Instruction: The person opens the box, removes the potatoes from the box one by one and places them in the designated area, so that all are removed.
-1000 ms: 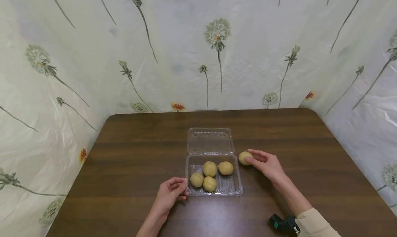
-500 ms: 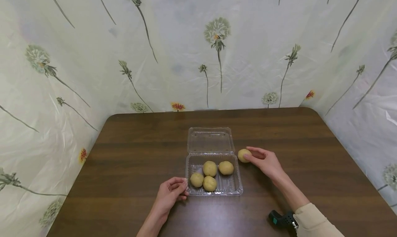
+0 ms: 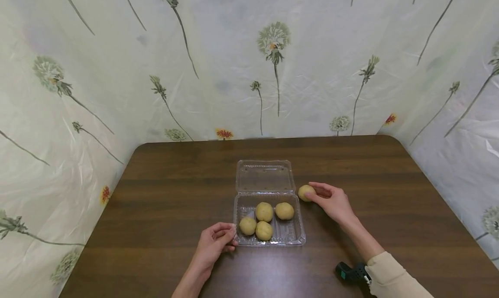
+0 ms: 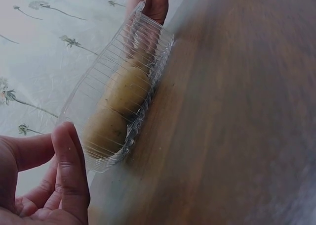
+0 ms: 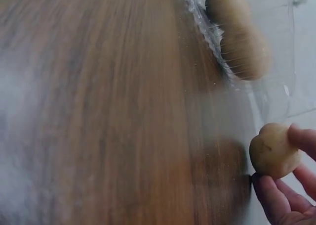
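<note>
Between the thumb and fingers of my right hand (image 3: pixel 336 202) is a small round yellow potato (image 3: pixel 306 192), beside the container's right rear corner. The right wrist view shows this potato (image 5: pixel 274 151) lumpy, gripped with the fingertips low near the table. My left hand (image 3: pixel 213 245) pinches the left rim of the clear plastic clamshell container (image 3: pixel 290 233). In the left wrist view, thumb and forefinger meet at the container's edge. Several potatoes (image 3: pixel 264 212) sit inside it, two touching at the front left and one (image 3: pixel 284 211) apart at the right.
The container's clear lid (image 3: pixel 265 176) lies folded back behind it on the dark wooden table (image 3: pixel 175 181). A black strap-like device (image 3: pixel 351 272) is near my right sleeve (image 3: pixel 393 274). A flower-patterned sheet (image 3: pixel 234 72) rises behind the table and along both sides.
My right hand has moved slightly back and to the left with the potato, along the container's right side. The left hand and the container have stayed in place.
</note>
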The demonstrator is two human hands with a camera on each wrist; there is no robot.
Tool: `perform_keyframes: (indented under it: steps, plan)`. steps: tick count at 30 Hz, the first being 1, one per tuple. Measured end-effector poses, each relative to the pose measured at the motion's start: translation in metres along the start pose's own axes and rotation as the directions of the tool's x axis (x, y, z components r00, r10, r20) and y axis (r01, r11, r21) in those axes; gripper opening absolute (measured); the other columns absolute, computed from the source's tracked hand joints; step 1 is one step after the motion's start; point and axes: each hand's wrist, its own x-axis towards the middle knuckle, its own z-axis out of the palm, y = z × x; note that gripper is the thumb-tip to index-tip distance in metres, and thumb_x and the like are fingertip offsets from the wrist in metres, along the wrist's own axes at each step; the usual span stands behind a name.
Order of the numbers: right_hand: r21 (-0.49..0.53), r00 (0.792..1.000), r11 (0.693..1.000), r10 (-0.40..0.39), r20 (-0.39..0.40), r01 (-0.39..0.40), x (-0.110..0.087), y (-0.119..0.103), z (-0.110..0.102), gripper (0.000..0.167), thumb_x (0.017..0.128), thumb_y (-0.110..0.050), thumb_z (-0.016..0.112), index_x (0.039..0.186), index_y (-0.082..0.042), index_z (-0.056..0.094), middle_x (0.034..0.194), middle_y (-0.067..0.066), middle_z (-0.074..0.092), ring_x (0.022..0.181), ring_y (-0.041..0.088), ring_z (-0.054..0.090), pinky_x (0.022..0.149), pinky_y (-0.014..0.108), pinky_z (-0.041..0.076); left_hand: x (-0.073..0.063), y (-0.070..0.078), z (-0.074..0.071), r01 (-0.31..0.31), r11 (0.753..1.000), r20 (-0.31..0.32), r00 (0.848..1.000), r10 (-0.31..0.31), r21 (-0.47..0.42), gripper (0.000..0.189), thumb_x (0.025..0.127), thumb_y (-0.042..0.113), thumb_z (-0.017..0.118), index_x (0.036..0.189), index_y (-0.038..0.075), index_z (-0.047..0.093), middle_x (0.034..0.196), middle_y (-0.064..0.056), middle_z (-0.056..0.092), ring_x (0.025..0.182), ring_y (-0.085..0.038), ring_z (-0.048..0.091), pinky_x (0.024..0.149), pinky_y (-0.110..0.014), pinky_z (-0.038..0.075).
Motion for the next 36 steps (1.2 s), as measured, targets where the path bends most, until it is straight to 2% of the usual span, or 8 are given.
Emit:
perform_keyframes:
  steps: [7,19,36]
  plan:
    - [-0.016,0.999,1.0,-0.019,-0.027,0.018,0.0033,0.0011,0.0006,0.056,0.087,-0.042,0.073,0.13,-0.007,0.062,0.123,0.014,0.065,0.114,0.029,0.061,0.079,0.014,0.049,-0.0001,0.0001,-0.0007,-0.018,1.0,0.01,1.0,0.018,-0.007,0.033,0.094,0.01,0.067,0.113,-0.014,0.058,0.087,-0.006,0.067,0.072,-0.014,0.065,0.064,-0.024,0.057]
    - [-0.08,0.996,0.996,-0.044,-0.08,0.038,0.0062,0.0013,0.0021,0.053,0.089,-0.04,0.072,0.129,-0.007,0.063,0.121,0.014,0.066,0.11,0.029,0.063,0.075,0.014,0.05,-0.0011,0.0016,0.0005,-0.006,1.0,0.0,1.0,0.006,-0.019,0.032,0.094,0.009,0.067,0.114,-0.014,0.058,0.086,-0.007,0.066,0.071,-0.014,0.065,0.064,-0.024,0.056]
    - [-0.066,0.998,0.998,-0.018,-0.053,0.015,0.0057,0.0027,-0.0013,0.058,0.09,-0.045,0.07,0.132,-0.006,0.06,0.124,0.015,0.064,0.113,0.03,0.061,0.076,0.015,0.051,-0.0003,-0.0004,-0.0009,-0.003,1.0,0.005,1.0,0.003,-0.025,0.033,0.093,0.01,0.068,0.113,-0.014,0.058,0.083,-0.005,0.065,0.071,-0.014,0.064,0.064,-0.024,0.056]
